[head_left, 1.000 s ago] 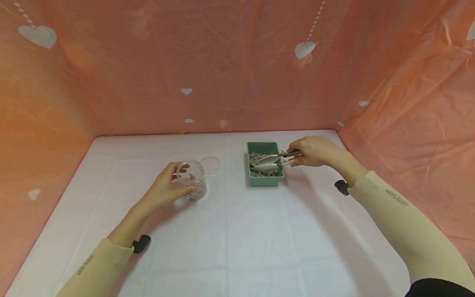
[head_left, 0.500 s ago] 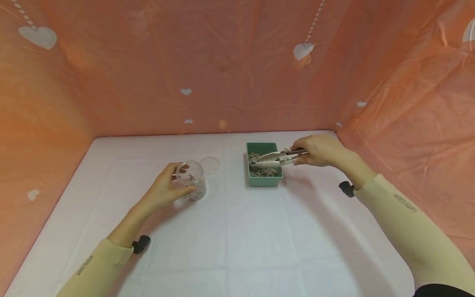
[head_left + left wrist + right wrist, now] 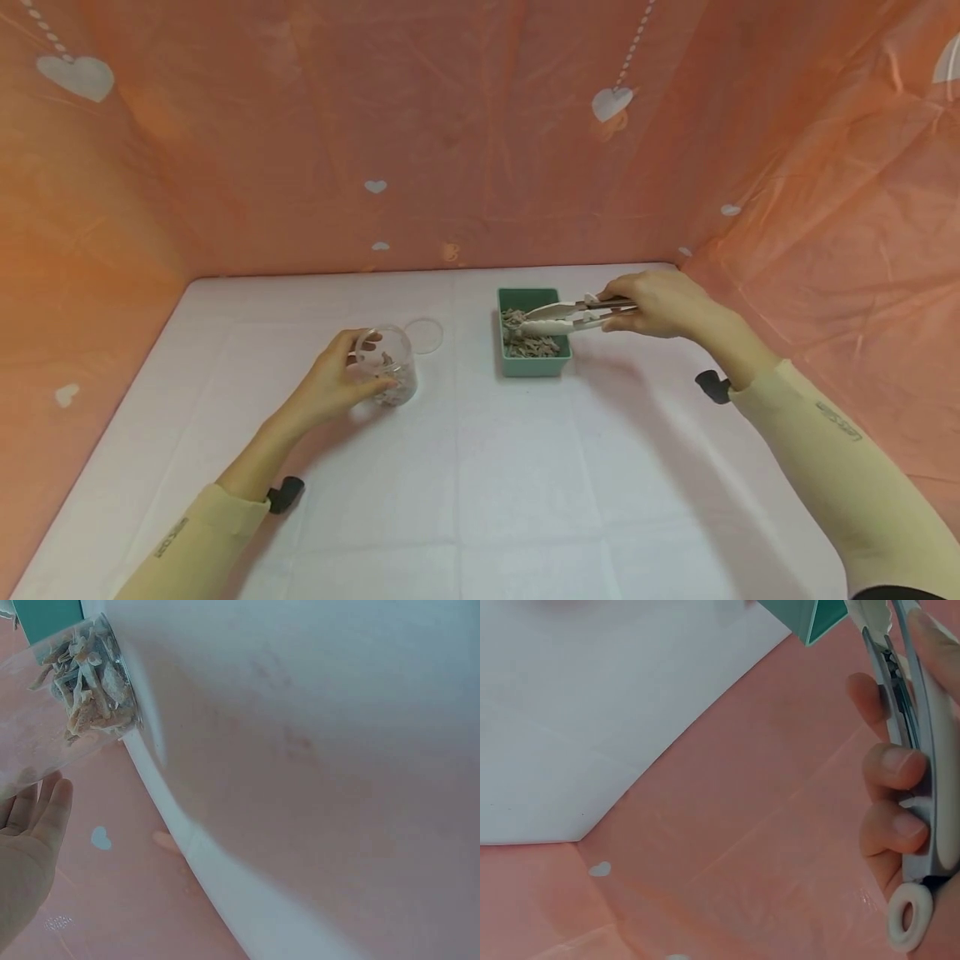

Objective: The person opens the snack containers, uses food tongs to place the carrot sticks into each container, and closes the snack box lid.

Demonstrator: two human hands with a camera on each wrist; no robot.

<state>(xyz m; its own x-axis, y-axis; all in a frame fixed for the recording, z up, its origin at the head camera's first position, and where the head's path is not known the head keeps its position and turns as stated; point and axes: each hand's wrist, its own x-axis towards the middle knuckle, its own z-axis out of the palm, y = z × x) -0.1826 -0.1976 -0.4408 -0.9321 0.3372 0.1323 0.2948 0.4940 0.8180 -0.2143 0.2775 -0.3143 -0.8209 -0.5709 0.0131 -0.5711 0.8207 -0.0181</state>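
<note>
My left hand (image 3: 322,383) holds a clear round jar (image 3: 405,375) on the white tabletop, thumb on the near side and fingers round the far side. Greyish-brown dried strips (image 3: 90,682) fill the lower part of the jar, plain to see in the left wrist view. With my right hand (image 3: 660,304) I grip tongs (image 3: 555,328) with pale tips and metal arms; the fingers curl round their handles (image 3: 934,780) in the right wrist view. The tong tips sit over a green rectangular box (image 3: 536,367), among or just above similar strips (image 3: 534,347); whether they pinch any is unclear.
A clear round lid (image 3: 425,336) lies behind the jar, to the left of the box. White cloth (image 3: 480,467) covers the table. An orange curtain with pale hearts (image 3: 480,150) stands along the back and sides.
My right hand has drawn a little to the right, and the tongs have shifted right and slightly up over the box. The left hand and jar have stayed in place.
</note>
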